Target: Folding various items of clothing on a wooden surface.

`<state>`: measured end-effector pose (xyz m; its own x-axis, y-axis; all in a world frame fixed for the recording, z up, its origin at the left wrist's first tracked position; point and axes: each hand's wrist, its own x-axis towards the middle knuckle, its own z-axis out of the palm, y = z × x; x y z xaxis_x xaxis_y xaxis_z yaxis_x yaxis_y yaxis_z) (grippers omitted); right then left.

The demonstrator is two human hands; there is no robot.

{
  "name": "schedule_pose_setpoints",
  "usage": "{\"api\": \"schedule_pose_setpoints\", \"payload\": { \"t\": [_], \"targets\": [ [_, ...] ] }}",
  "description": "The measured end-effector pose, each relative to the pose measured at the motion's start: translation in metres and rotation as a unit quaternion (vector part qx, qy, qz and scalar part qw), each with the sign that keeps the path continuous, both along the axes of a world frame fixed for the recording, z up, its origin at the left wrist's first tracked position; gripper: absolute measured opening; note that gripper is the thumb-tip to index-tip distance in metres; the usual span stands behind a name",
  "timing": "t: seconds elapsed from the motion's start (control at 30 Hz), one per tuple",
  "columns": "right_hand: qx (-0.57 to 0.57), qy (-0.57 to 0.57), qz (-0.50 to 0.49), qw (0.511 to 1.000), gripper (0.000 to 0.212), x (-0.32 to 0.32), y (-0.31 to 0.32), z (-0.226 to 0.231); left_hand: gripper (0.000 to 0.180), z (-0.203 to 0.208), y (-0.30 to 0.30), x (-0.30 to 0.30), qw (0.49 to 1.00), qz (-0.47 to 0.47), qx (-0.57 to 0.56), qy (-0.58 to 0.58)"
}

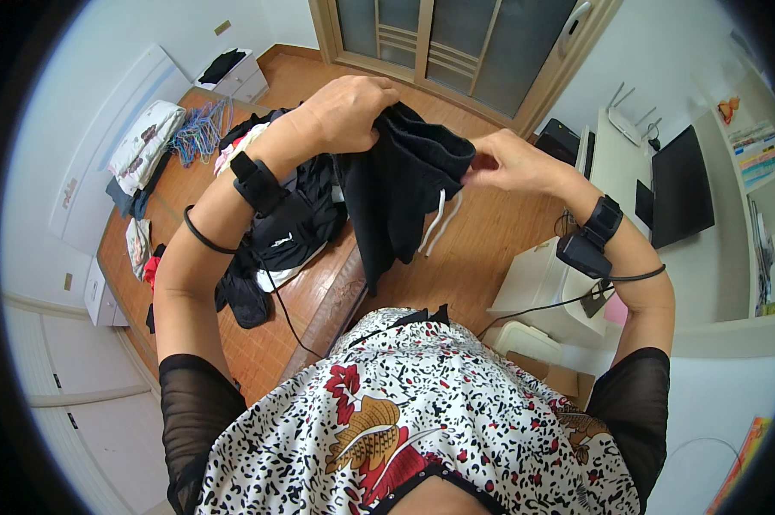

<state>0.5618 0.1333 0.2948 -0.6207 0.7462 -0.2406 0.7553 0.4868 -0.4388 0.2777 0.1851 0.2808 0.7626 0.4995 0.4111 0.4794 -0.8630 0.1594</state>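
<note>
A pair of black drawstring pants (pixel 396 189) hangs in the air in front of me, waistband up, with white cord ends dangling on its right side. My left hand (pixel 349 110) is closed on the waistband's left end, fingers curled over the fabric. At the other end, my right hand (pixel 516 163) pinches the waistband's edge between thumb and fingers. The waistband sags in a fold between both hands. The lower part of the pants hangs beside the bed's edge, and their full length is hard to make out.
A heap of dark clothes (pixel 297 215) lies on the bed (pixel 177 227) at left, with a bundle of blue hangers (pixel 200 129) and a folded white garment (pixel 149 142) beyond it. To the right stands a white desk with a monitor (pixel 683 189). Cables run from both wrist bands.
</note>
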Motion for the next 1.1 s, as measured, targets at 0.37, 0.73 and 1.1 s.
{"api": "schedule_pose_setpoints", "payload": {
  "t": [0.37,0.73,1.1],
  "targets": [
    [-0.022,-0.054,0.113,0.992,0.042,-0.004,0.010,-0.040,0.033,-0.006,-0.002,-0.004,0.999,-0.047,0.004,0.008],
    [0.096,0.030,0.042,0.994,0.037,-0.001,0.014,0.001,0.043,-0.008,0.000,-0.011,0.987,0.033,-0.038,0.152],
    [0.193,0.108,0.030,0.975,0.051,-0.015,0.011,-0.032,0.075,-0.008,-0.013,0.002,0.973,-0.015,-0.157,0.166]
  ]
}}
